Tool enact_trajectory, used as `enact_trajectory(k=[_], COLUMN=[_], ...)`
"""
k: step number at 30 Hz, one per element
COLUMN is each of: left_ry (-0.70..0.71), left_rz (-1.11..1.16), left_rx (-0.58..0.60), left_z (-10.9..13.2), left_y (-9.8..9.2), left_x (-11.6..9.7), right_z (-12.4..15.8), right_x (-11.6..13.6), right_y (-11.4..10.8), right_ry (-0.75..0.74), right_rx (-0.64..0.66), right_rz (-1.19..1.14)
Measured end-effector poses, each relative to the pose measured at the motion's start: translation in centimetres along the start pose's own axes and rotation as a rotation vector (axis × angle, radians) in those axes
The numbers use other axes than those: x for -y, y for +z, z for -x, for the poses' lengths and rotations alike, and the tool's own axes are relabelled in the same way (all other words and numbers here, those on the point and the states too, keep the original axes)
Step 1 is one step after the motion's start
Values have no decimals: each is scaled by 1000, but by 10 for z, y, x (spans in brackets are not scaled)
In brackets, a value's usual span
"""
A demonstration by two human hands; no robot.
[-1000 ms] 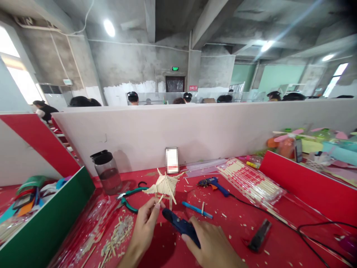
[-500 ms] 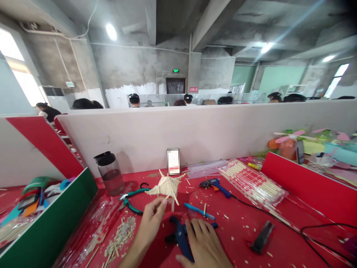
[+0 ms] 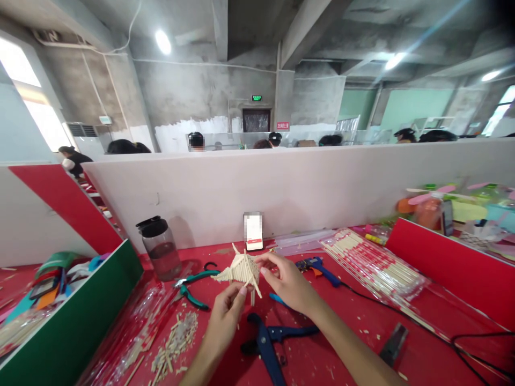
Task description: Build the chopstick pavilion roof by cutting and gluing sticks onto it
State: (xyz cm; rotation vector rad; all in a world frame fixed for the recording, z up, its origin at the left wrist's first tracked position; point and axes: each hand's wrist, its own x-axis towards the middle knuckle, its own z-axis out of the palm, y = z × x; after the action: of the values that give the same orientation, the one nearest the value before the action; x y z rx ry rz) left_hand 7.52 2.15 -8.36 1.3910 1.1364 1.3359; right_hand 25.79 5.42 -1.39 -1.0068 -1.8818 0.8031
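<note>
Now the blue cutter [image 3: 263, 340] lies released on the red surface [image 3: 314, 359], and the right hand [image 3: 287, 279] has moved up to the stick model [image 3: 243, 268], just in front of the phone [image 3: 253, 236], so both hands are free for it. The left hand [image 3: 227, 311] pinches at its near edge; the right hand's thumb and fingers are parted, fingertips seemingly touching its right side. Pale, wood-like sticks set side by side give it a ribbed skin, with pointed ends jutting out; short offcuts [image 3: 175, 343] heap loosely nearby.

Small Chinese signs on the far wall [image 3: 185, 96].
Red sign [image 3: 282, 126]: partly legible, "卫生间…上三楼"; green lit sign [image 3: 256, 98]: too small to read.
</note>
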Motion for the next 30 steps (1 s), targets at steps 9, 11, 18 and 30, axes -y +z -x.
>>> enact_trajectory(k=[9, 11, 18, 30], left_ry=[14, 14, -13, -71], left_rz=[-44, -65, -91, -45], left_rx=[3, 4, 10, 53], left_z=[-2, -3, -4, -6], left_y=[-2, -2, -4, -5], left_x=[-2, -5, -5, -2], right_z=[-11, -11, -13, -15], right_x=[-20, -21, -25, -26], right_y=[10, 10, 17, 26], right_ry=[-9, 11, 15, 43], right_rx=[59, 68, 61, 21], right_rz=[-113, -119, -184, -171])
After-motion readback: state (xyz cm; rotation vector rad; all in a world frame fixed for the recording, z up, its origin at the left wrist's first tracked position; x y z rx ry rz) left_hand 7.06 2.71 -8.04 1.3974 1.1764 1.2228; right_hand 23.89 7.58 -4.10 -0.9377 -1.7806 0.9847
